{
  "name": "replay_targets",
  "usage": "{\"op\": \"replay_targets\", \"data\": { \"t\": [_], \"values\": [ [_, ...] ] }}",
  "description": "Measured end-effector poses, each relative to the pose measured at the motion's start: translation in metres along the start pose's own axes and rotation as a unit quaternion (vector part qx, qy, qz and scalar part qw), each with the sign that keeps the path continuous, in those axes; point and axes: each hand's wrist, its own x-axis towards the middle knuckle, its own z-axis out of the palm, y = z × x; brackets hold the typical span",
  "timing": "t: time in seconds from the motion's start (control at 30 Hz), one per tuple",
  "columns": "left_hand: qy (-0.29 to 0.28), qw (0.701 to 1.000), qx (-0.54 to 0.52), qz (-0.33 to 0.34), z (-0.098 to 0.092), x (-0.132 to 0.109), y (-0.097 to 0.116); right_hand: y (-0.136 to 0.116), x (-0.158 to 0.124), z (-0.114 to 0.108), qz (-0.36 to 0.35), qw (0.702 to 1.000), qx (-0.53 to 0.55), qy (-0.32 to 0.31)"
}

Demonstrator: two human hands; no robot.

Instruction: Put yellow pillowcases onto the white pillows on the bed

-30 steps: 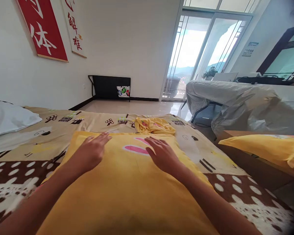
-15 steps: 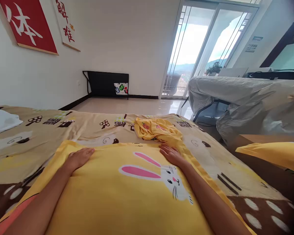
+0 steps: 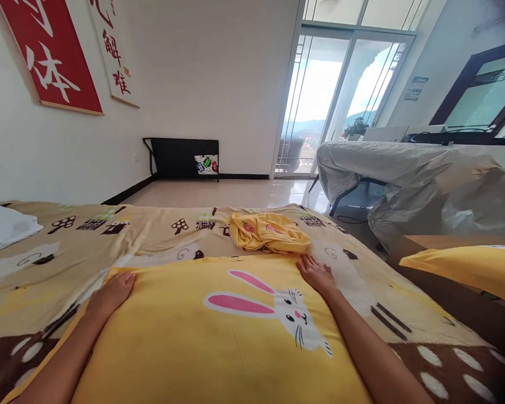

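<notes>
Pillow [image 3: 219, 336], yellow with a rabbit printed on it, lies flat on the bed [image 3: 109, 235] straight in front of the person, its far edge running across the middle of the view. At the far left one white pillow [image 3: 4, 224] sits at the picture's edge, with a wide stretch of bare patterned cover between it and the yellow one. The left hand [image 3: 111, 292] rests palm down on the far left corner, fingers straight and close together, gripping nothing. The right hand [image 3: 317, 275] lies flat on the far right corner, fingers spread, tips reaching the pillow's edge, also holding nothing. Just beyond that hand one crumpled yellow cloth [image 3: 269, 231] lies near the pillow's far edge. Right of the hand a strip of open cover runs to the bed's right edge. Past it lies a second yellow pillow [image 3: 467, 266], well apart. That makes two yellow pillows, one white pillow, one cloth.
</notes>
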Motion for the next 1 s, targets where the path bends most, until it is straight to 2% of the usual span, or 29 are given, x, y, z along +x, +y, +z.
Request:
{"op": "replay_targets", "data": {
  "t": [0.13,0.2,0.27,0.3,0.4,0.47,0.5,0.57,0.7,0.83,1.0],
  "values": [
    [0.029,0.999,0.032,0.027,-0.04,-0.031,0.038,-0.016,-0.021,-0.029,-0.018,1.0,0.013,0.007],
    [0.038,0.998,0.023,0.051,-0.061,-0.048,0.065,-0.032,-0.039,-0.046,-0.05,0.998,0.022,0.017],
    [0.027,0.994,-0.009,0.109,-0.078,-0.069,0.1,-0.058,-0.065,-0.064,-0.11,0.993,0.038,0.03],
    [0.013,0.987,-0.032,0.16,-0.084,-0.08,0.121,-0.075,-0.08,-0.072,-0.152,0.986,0.051,0.038],
    [-0.01,0.958,-0.037,0.285,-0.087,-0.115,0.18,-0.127,-0.127,-0.091,-0.301,0.947,0.101,0.049],
    [-0.015,0.95,-0.026,0.311,-0.076,-0.13,0.204,-0.152,-0.15,-0.092,-0.353,0.928,0.111,0.03],
    [-0.018,0.949,-0.023,0.313,-0.068,-0.134,0.208,-0.159,-0.157,-0.089,-0.359,0.926,0.111,0.021],
    [-0.021,0.954,-0.024,0.297,-0.05,-0.135,0.202,-0.158,-0.161,-0.077,-0.342,0.933,0.11,0.009],
    [-0.003,0.977,-0.022,0.214,-0.027,-0.12,0.153,-0.121,-0.141,-0.049,-0.262,0.96,0.097,-0.005],
    [-0.002,0.993,-0.024,0.12,-0.018,-0.107,0.112,-0.081,-0.122,-0.03,-0.189,0.98,0.059,-0.017],
    [0.008,0.997,-0.03,0.072,-0.017,-0.113,0.095,-0.051,-0.115,-0.016,-0.14,0.989,0.035,0.007]
  ]
}}
